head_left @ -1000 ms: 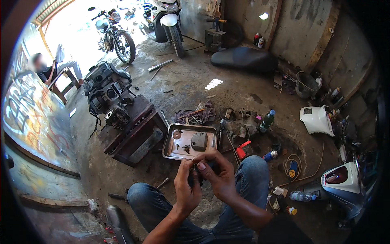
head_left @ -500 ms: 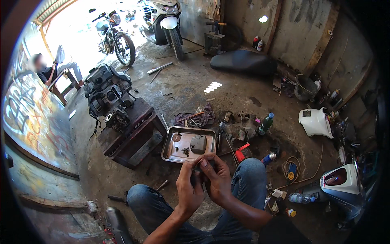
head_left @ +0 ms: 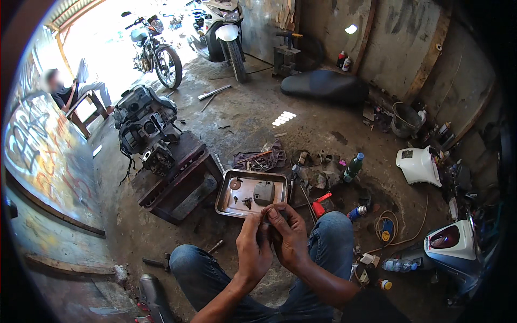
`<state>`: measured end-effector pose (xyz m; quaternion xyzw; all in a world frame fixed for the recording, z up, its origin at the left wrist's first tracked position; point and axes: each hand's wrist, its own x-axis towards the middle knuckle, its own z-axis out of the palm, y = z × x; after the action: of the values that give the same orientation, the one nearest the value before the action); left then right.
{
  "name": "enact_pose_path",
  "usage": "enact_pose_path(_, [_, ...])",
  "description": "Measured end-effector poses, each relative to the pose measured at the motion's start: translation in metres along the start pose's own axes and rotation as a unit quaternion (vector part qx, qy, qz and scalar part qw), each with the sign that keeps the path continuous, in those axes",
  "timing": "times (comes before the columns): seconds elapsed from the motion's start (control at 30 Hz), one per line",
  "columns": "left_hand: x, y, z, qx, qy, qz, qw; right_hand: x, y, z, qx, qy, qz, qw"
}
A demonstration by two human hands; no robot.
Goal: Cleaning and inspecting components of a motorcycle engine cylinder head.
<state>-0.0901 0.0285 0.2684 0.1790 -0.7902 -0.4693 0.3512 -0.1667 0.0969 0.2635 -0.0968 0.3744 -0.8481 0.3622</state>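
Note:
My left hand [head_left: 253, 250] and my right hand [head_left: 288, 239] meet between my knees, just on the near side of a metal tray [head_left: 222, 209]. Their fingers are curled and the fingertips press together; whatever they pinch is hidden behind the fingers. Inside the tray sit a grey metal engine cover [head_left: 264, 192], a round brownish disc [head_left: 235, 184] and small dark metal parts [head_left: 247, 203]. The right fingertips overlap the tray's near edge in the view.
Left of the tray, an engine [head_left: 145, 121] rests on a wooden block [head_left: 177, 188]. To the right lie a red-handled tool [head_left: 322, 204], a green bottle [head_left: 353, 168], a spray can [head_left: 356, 212] and a coiled hose [head_left: 396, 229]. Motorcycles [head_left: 229, 40] and a seated person [head_left: 67, 97] are farther back.
My hands stay together in nearly the same place, with the fingers slightly shifted. The whole surroundings sit a little lower and to the right in the picture.

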Motion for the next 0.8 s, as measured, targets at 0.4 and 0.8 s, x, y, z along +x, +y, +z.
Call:
enact_pose_path(0.4, [0.002,-0.007,-0.006,0.053,-0.031,0.037,0.997,0.002,0.006,-0.009,0.035,0.028,0.016,0.999])
enact_pose_path(0.8, [0.000,-0.010,-0.005,-0.073,0.049,0.005,0.996,0.021,-0.034,-0.025,0.105,0.046,-0.021,0.993])
